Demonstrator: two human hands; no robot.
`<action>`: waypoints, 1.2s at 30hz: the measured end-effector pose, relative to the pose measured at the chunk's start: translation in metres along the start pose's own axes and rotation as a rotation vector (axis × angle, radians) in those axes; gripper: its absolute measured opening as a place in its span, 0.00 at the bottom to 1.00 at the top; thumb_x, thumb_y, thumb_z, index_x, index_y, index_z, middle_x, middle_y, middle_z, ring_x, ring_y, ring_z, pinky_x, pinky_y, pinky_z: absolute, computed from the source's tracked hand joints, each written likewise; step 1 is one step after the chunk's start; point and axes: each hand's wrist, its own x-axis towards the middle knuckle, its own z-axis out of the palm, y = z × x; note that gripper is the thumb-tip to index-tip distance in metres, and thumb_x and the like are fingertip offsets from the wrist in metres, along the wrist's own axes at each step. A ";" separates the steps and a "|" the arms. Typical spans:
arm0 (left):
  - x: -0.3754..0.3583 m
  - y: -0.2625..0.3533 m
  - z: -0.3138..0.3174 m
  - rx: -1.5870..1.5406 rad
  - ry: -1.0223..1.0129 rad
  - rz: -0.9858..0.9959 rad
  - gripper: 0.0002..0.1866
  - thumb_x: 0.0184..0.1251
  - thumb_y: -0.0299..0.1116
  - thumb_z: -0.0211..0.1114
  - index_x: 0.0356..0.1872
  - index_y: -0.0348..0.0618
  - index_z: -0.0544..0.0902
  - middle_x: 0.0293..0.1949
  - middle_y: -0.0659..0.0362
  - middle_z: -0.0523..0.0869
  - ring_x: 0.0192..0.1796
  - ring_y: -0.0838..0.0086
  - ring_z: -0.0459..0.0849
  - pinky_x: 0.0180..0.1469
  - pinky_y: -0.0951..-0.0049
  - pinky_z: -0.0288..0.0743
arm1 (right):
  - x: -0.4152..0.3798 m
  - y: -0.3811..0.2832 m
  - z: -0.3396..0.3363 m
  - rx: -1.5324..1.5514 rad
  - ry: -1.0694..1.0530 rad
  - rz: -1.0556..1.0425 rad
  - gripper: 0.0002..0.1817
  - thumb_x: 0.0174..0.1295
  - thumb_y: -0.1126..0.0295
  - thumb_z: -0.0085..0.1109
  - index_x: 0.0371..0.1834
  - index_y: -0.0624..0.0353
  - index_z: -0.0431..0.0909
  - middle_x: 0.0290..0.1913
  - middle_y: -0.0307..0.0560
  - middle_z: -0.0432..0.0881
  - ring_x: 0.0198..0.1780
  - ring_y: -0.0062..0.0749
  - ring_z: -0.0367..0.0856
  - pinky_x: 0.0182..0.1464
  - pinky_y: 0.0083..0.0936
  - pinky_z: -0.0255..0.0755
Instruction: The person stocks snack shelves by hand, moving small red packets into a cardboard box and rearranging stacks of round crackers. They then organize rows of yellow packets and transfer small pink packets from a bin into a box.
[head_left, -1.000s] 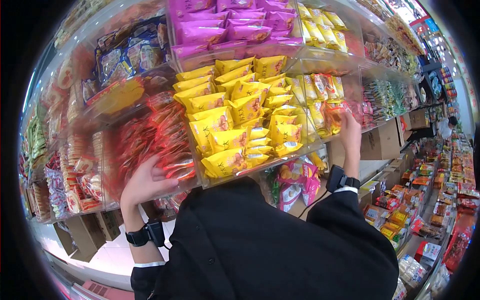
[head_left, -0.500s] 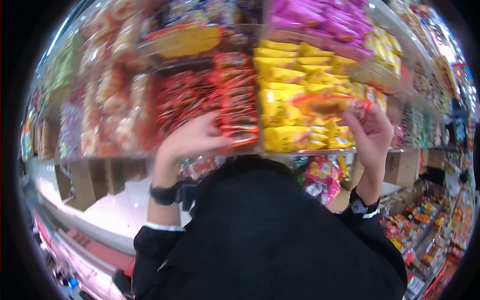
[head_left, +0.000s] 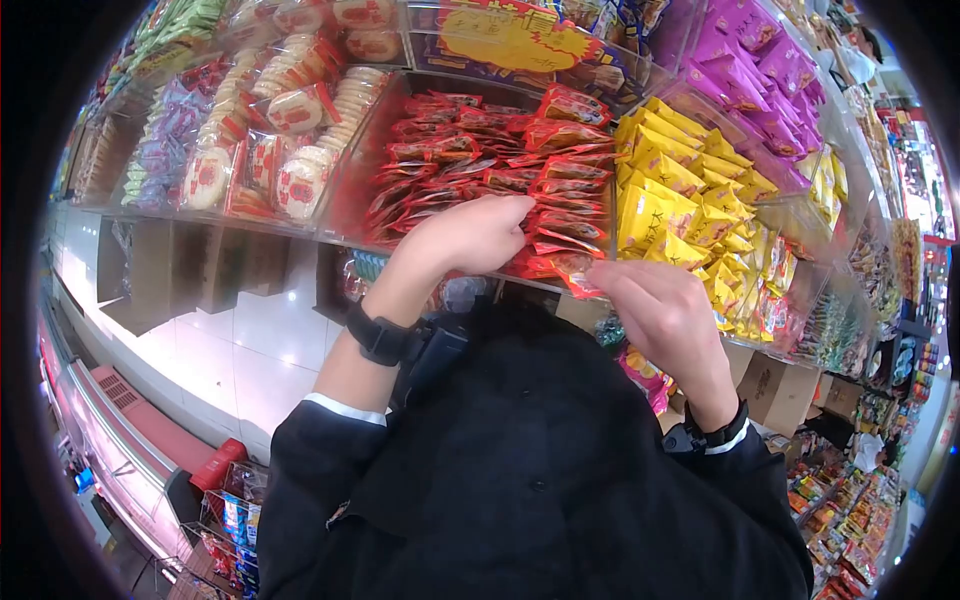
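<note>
Red snack packets (head_left: 450,150) fill a clear bin in front of me, with a neat row of them (head_left: 572,170) standing along its right side. My right hand (head_left: 665,310) pinches the edge of a red snack packet (head_left: 562,266) at the front end of that row. Over the front of the same bin lies my left hand (head_left: 470,235), its fingers curled against the row. Its fingertips are partly hidden, so what they grip, if anything, does not show. Yellow snack packets (head_left: 665,205) sit in the bin just right of the row.
Clear bins of round white crackers (head_left: 300,185) stand at left, and purple packets (head_left: 755,70) at upper right. A yellow price sign (head_left: 515,40) hangs behind the red packets. Cardboard boxes (head_left: 150,275) sit under the shelf. More packaged goods (head_left: 840,510) lie at lower right.
My right hand has carried the red packet left and down from over the yellow packets to the row's front. My left hand's fingers have curled in closer. The whole view has shifted.
</note>
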 end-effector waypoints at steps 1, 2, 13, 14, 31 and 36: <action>0.000 0.000 -0.001 -0.014 -0.003 -0.007 0.32 0.66 0.25 0.57 0.71 0.30 0.63 0.37 0.47 0.88 0.34 0.61 0.86 0.38 0.63 0.79 | 0.004 -0.004 -0.003 -0.019 -0.027 -0.009 0.10 0.56 0.82 0.61 0.42 0.62 0.83 0.38 0.51 0.88 0.40 0.44 0.87 0.40 0.34 0.80; 0.001 -0.004 0.001 -0.016 -0.002 -0.006 0.32 0.66 0.25 0.57 0.71 0.30 0.63 0.37 0.47 0.88 0.34 0.61 0.86 0.38 0.63 0.79 | 0.006 -0.007 -0.003 -0.037 -0.053 -0.015 0.09 0.57 0.80 0.61 0.41 0.62 0.83 0.36 0.51 0.87 0.38 0.45 0.87 0.40 0.36 0.79; 0.008 -0.014 0.007 0.047 0.049 0.090 0.33 0.58 0.21 0.56 0.69 0.28 0.65 0.42 0.43 0.87 0.42 0.57 0.87 0.44 0.60 0.79 | 0.037 0.018 0.027 -0.212 -0.236 0.249 0.06 0.60 0.70 0.62 0.35 0.58 0.86 0.26 0.56 0.83 0.33 0.52 0.82 0.40 0.44 0.75; 0.008 -0.014 0.007 0.048 0.050 0.090 0.33 0.58 0.21 0.56 0.69 0.28 0.65 0.42 0.43 0.87 0.42 0.57 0.87 0.44 0.60 0.79 | 0.038 0.020 0.029 -0.175 -0.245 0.294 0.06 0.59 0.69 0.62 0.34 0.57 0.86 0.26 0.56 0.82 0.33 0.53 0.82 0.40 0.45 0.75; 0.001 0.012 0.002 -0.311 -0.037 -0.108 0.28 0.73 0.42 0.66 0.64 0.35 0.69 0.31 0.63 0.83 0.27 0.84 0.76 0.27 0.79 0.70 | -0.102 0.104 -0.042 -0.123 0.775 0.669 0.06 0.58 0.78 0.66 0.39 0.63 0.85 0.36 0.50 0.89 0.38 0.32 0.89 0.42 0.26 0.79; 0.000 0.004 0.004 -0.326 -0.013 -0.223 0.48 0.67 0.40 0.72 0.75 0.26 0.51 0.39 0.52 0.87 0.39 0.74 0.87 0.36 0.74 0.83 | -0.248 0.174 -0.050 -0.211 0.900 1.289 0.14 0.60 0.71 0.66 0.48 0.63 0.84 0.40 0.55 0.89 0.41 0.39 0.89 0.45 0.32 0.81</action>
